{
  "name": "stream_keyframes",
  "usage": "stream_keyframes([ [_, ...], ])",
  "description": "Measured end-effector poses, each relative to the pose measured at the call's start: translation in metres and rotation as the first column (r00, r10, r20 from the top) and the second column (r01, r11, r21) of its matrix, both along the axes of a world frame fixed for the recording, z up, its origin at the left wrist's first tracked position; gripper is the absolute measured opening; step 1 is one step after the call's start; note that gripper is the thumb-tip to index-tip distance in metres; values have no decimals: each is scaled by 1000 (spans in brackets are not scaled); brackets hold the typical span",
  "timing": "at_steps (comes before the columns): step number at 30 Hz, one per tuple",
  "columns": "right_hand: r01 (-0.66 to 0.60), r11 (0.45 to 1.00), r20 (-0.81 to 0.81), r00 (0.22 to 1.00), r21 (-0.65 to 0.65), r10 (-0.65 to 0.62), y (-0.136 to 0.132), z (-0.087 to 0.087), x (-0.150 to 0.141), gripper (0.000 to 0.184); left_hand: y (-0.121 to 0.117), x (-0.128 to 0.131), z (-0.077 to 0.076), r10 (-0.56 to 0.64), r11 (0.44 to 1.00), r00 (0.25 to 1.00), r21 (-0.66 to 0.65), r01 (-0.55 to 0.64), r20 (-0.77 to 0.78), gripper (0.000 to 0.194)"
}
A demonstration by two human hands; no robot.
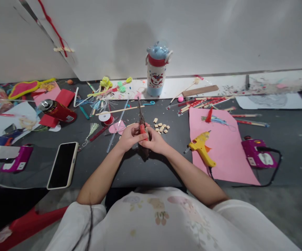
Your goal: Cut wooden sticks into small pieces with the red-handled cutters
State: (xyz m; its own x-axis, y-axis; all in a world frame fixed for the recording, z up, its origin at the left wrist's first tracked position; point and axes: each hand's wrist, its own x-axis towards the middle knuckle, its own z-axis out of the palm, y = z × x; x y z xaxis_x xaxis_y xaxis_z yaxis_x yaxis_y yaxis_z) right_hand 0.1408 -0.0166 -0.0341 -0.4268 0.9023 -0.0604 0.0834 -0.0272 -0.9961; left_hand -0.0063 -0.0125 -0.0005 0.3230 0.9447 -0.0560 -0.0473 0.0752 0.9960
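In front of my chest, a pair of scissors [142, 122] with dark metal blades and red handles points up and away from me. My right hand [156, 140] is closed around the handles from the right. From the left, my left hand [130, 138] has its fingers closed at the same handles, with the thumb lying across them; anything small between those fingers is hidden. Just beyond my right hand lies a loose cluster of short, pale wooden pieces [161, 128]. A thin wooden stick [119, 110] and a clear strip [116, 127] lie beyond and beside my left hand.
A water bottle [156, 69] stands at the back. To the right, a yellow glue gun [202, 148] rests on pink paper [221, 153], near a purple power block [258, 153]. Leftward are a phone [62, 165], a tilted red can [58, 111], a ribbon spool [106, 118] and craft scraps.
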Motion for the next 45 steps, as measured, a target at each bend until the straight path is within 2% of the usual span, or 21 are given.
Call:
stream_keyframes([
  [3, 8, 1000, -11, 1000, -15, -9, 0, 4, 0, 45, 0, 0, 0, 10, 1000, 1000, -1, -10, 3, 47],
  [9, -73, 996, -58, 996, -46, 71, -2, 16, 0, 32, 3, 0, -1, -7, 1000, 997, -21, 6, -81, 48],
  [11, -61, 996, -20, 998, -63, 60, -2, 18, 1, 33, 2, 0, -1, 32, 999, 990, 46, -26, -140, 48],
  [13, -40, 996, 37, 998, -76, 43, -2, 18, 3, 38, 0, -3, 1, 204, 962, 951, 226, -151, -233, 45],
  [14, -32, 996, 70, 997, -77, 38, -2, 19, 4, 40, -2, -6, 3, 336, 905, 897, 363, -222, -288, 41],
  [15, -27, 997, 99, 994, -76, 34, -2, 19, 6, 41, -3, -9, 5, 482, 810, 813, 519, -272, -326, 36],
  [17, -30, 996, 146, 988, -78, 41, -2, 21, 8, 43, -2, -18, 9, 710, 579, 609, 787, -216, -355, 26],
  [18, -42, 996, 163, 985, -82, 55, -3, 23, 9, 42, -1, -22, 11, 776, 487, 526, 860, -149, -348, 23],
  [19, -56, 995, 177, 982, -86, 71, -3, 25, 10, 42, 0, -27, 13, 812, 441, 460, 894, -80, -359, 22],
  [20, -70, 994, 190, 978, -87, 85, -3, 27, 10, 41, 2, -31, 14, 831, 420, 413, 907, -26, -373, 22],
  [23, -105, 992, 218, 969, -75, 120, -4, 33, 11, 40, 8, -39, 14, 817, 462, 355, 884, 64, -453, 22],
  [27, -159, 985, 246, 954, -59, 169, -4, 33, 13, 41, 10, -46, 10, 780, 511, 357, 852, 109, -514, 21],
  [32, -235, 972, 233, 944, -24, 234, -4, 30, 15, 42, 9, -56, 6, 751, 523, 387, 839, 146, -536, 22],
  [38, -268, 963, 256, 930, -15, 263, -5, 32, 16, 47, 9, -58, 7, 723, 545, 466, 835, 68, -510, 21],
  [45, -273, 962, 266, 926, -23, 269, -6, 32, 15, 50, 9, -56, 9, 694, 606, 489, 796, -1, -528, 23],
])
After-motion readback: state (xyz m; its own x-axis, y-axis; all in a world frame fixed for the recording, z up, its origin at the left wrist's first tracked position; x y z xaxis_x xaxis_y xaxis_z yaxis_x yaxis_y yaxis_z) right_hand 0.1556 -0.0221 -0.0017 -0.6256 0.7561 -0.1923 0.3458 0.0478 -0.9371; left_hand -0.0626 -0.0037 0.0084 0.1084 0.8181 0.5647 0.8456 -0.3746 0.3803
